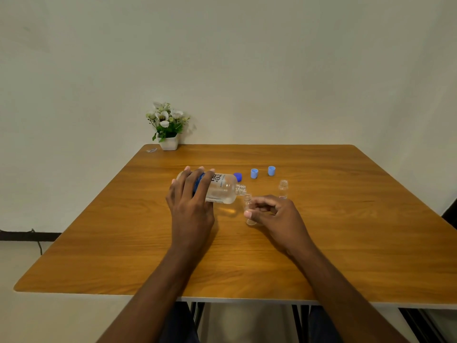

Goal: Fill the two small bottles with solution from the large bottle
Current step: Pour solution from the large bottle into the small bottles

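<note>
While tipped in the left hand [191, 201], large bottle [222, 188] reads "re."

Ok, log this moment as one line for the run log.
left hand: tilts large clear bottle | right hand: holds small clear bottle under its mouth | second small bottle: upright, uncapped | caps: on table

Two bare forearms, no sleeves, dark trousers below
</note>
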